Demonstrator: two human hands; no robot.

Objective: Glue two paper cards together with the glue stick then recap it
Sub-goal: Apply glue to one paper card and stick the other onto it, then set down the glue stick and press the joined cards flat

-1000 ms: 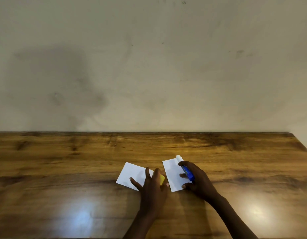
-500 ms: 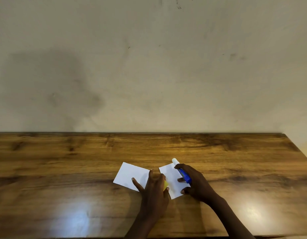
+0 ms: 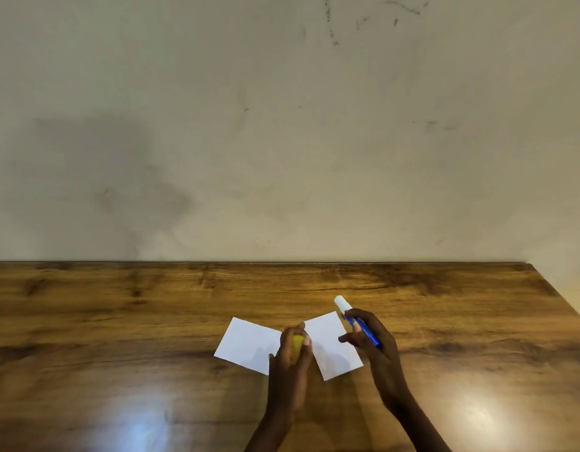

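Two white paper cards lie side by side on the wooden table: the left card [image 3: 247,344] and the right card [image 3: 332,345], both angled. My right hand [image 3: 373,342] grips the blue glue stick [image 3: 363,331], uncapped, its white glue end [image 3: 341,303] pointing away past the right card's far corner. My left hand [image 3: 291,357] is closed around the yellow cap [image 3: 297,344], between the two cards and covering their inner edges.
The wooden table [image 3: 119,321] runs back to a plain beige wall [image 3: 282,141]. Its right edge [image 3: 562,298] slants in at the far right. Bright light reflections sit on the near tabletop on both sides of my arms.
My left hand has lifted off the table and curled around the yellow cap. My right hand has raised the glue stick off the right card, towards its far right corner.
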